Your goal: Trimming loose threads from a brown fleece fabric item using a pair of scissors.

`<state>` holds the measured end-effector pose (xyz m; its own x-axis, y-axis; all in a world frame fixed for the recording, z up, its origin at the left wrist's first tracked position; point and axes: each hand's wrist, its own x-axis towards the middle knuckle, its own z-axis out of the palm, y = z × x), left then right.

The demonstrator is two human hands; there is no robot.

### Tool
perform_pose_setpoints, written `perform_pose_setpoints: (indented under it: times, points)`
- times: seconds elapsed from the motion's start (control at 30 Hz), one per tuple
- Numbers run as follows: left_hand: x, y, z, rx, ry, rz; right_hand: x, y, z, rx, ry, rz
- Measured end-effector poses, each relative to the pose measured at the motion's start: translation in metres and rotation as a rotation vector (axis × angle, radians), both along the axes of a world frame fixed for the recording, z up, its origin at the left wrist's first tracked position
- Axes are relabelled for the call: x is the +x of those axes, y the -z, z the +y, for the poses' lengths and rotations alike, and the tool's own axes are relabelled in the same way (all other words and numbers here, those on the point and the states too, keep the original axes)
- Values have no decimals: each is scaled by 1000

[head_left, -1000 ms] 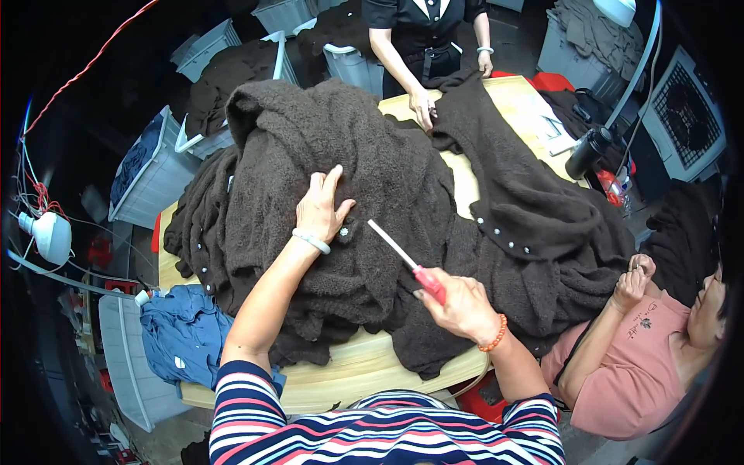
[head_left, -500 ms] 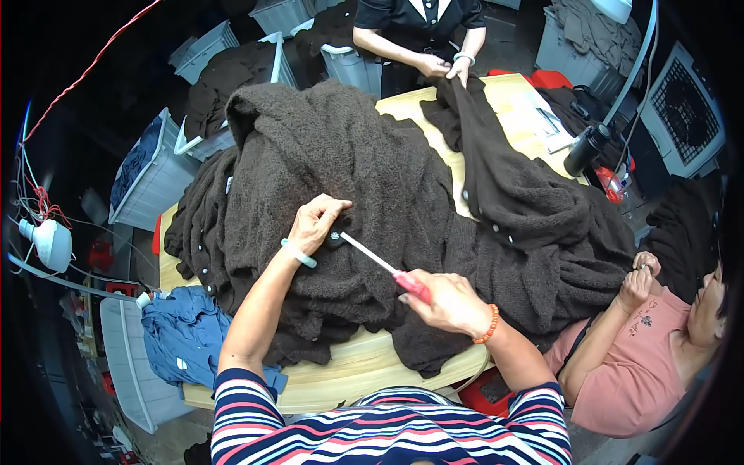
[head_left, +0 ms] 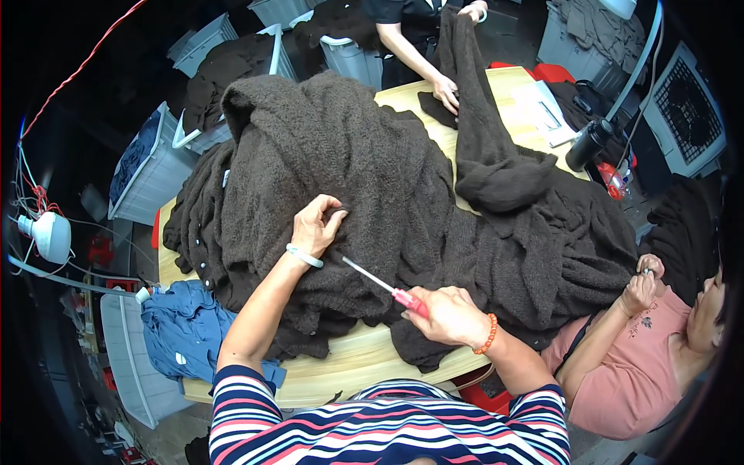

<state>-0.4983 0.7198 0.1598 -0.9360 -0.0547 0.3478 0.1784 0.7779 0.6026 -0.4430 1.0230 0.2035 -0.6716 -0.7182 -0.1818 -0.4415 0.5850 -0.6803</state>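
Grasping red-handled tool (head_left: pixel 409 302): right hand (head_left: pixel 452 316). Left hand (head_left: pixel 314 226): fingers pinching brown garment (head_left: pixel 380 167). Tabletop (head_left: pixel 341 377) strip exposed at near edge.

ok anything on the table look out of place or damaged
A crumpled blue garment on the left stands out: it partly overhangs the table, its colour unlike the dark brown knitwear heaped beside it. I see no spill or damage.

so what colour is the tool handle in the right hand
The handle is pinkish red, clearest in the head view.
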Motion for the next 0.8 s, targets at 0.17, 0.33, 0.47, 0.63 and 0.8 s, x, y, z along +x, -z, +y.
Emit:
perform_pose_setpoints:
  times: [0.17,0.33,0.47,0.63,0.8]
  points:
    - [29,-8,9,-504,0,163,-4,2,4,-84,149,104]
    - [52,-22,-2,-730,6,48,4,4,7,-221,144,150]
    - [56,-28,-15,-484,-12,321,6,-5,4,-225,144,188]
    - [66,-17,-1,-211,2,333,13,-13,1,-103,77,162]
    - [70,-3,-6,148,0,295,27,-22,0,-7,-51,79]
